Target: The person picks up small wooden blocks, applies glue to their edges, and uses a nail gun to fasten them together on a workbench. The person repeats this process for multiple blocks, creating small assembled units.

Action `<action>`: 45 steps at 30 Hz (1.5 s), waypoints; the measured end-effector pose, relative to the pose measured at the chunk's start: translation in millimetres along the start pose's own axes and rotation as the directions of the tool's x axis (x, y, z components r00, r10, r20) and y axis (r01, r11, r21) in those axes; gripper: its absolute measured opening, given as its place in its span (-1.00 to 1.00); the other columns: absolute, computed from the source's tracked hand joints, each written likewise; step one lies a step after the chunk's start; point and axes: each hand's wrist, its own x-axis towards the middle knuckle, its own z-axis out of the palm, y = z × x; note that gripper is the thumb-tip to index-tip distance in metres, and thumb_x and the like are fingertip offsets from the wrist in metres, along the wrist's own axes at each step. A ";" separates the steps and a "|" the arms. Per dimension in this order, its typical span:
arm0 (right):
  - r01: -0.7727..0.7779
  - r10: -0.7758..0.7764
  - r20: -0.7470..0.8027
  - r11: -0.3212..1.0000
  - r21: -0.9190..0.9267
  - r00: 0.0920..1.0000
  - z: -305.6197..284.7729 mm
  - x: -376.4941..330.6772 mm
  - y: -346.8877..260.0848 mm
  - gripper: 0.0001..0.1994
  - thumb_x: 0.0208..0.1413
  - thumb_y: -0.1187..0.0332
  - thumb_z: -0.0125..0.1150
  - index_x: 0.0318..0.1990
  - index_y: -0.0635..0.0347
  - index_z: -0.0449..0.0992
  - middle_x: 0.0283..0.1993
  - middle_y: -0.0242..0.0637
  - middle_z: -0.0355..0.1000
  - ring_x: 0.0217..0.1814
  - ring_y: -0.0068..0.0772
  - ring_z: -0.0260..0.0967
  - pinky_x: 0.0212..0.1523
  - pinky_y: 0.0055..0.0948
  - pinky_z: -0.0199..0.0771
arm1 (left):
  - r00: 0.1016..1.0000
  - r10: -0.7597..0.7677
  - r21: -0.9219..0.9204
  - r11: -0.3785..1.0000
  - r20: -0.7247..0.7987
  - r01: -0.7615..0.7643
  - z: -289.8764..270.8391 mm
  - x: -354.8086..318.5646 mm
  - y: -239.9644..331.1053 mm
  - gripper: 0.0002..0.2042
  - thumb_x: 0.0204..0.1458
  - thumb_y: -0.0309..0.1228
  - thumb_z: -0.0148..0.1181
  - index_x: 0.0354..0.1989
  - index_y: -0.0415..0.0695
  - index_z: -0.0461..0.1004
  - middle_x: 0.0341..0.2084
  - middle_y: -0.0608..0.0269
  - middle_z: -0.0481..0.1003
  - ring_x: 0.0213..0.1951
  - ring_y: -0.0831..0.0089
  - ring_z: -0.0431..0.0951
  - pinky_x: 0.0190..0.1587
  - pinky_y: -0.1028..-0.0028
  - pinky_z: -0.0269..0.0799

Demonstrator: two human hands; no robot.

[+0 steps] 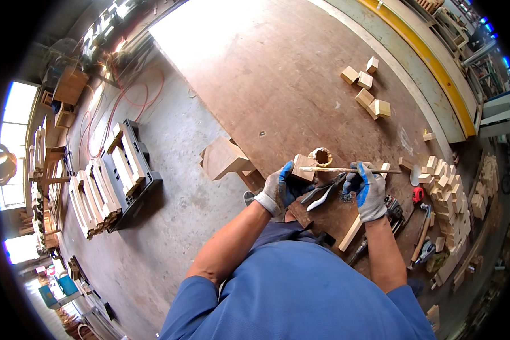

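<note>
My left hand (279,188), in a grey and blue glove, is closed around a small wooden block (304,165) at the table's near edge. A thin stick (348,169), pale and coated at its left end, lies in the closed fingers of my right hand (369,190). Its coated end reaches over the block; whether it touches the block I cannot tell. Just behind stands a small round cup (322,155) with a crusted rim. Between my hands lie pliers (321,198) with dark and pale handles, and a little heap of dark nails or screws (345,197).
Several loose wooden blocks (365,80) lie farther back on the brown table (255,85). At right are stacked blocks (450,192), a hammer (420,238), a red tape measure (417,195) and a power drill (393,207). Slatted wooden pieces rest by a dark pallet (147,179) on the floor at left.
</note>
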 end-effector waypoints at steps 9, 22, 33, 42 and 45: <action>0.108 -0.107 0.028 0.992 -0.058 0.994 17.3 -4.1 3.4 -0.76 0.40 0.26 0.20 -0.05 0.28 0.56 -0.35 -0.26 0.55 -0.42 -0.42 0.54 -0.37 -0.44 0.60 | 0.998 0.017 -0.002 1.000 0.053 -0.017 2.7 -9.2 -2.9 -0.47 0.41 -0.06 0.01 0.32 -0.24 0.38 0.13 -0.13 0.55 0.12 -0.06 0.61 0.23 -0.10 0.54; 0.311 -0.269 0.173 0.899 -0.309 0.948 29.2 -23.3 -2.2 -0.81 0.41 0.37 0.13 -0.04 0.34 0.56 -0.30 -0.24 0.58 -0.32 -0.46 0.57 -0.25 -0.47 0.63 | 0.999 0.032 -0.022 0.999 0.021 -0.031 6.6 -14.6 -1.1 -0.49 0.41 -0.05 0.01 0.31 -0.21 0.40 0.14 -0.11 0.55 0.10 -0.06 0.62 0.17 -0.09 0.58; 0.263 -0.222 0.171 0.923 -0.280 0.960 26.2 -26.8 -2.7 -0.82 0.40 0.40 0.11 -0.06 0.32 0.57 -0.30 -0.24 0.58 -0.32 -0.48 0.57 -0.24 -0.48 0.61 | 1.000 0.020 -0.027 0.999 0.019 -0.019 1.6 -11.1 1.9 -0.48 0.42 -0.04 0.00 0.32 -0.21 0.39 0.19 -0.14 0.52 0.15 -0.13 0.59 0.17 -0.08 0.58; 0.294 -0.268 0.129 0.914 -0.280 0.955 24.0 -23.8 -9.1 -0.82 0.38 0.41 0.15 -0.04 0.32 0.59 -0.26 -0.21 0.59 -0.30 -0.49 0.57 -0.23 -0.47 0.64 | 0.998 0.043 -0.016 0.999 0.038 -0.042 4.5 -15.7 3.0 -0.44 0.42 -0.04 -0.02 0.38 -0.23 0.35 0.21 -0.19 0.51 0.17 -0.20 0.57 0.19 -0.12 0.55; 0.273 -0.243 0.138 0.923 -0.272 0.960 28.2 -24.4 -8.0 -0.82 0.37 0.41 0.16 -0.03 0.31 0.59 -0.26 -0.22 0.60 -0.30 -0.50 0.57 -0.24 -0.48 0.64 | 0.998 0.052 -0.010 0.999 0.023 -0.052 2.2 -15.4 2.3 -0.43 0.42 -0.04 -0.03 0.37 -0.25 0.34 0.21 -0.22 0.50 0.16 -0.24 0.56 0.19 -0.12 0.54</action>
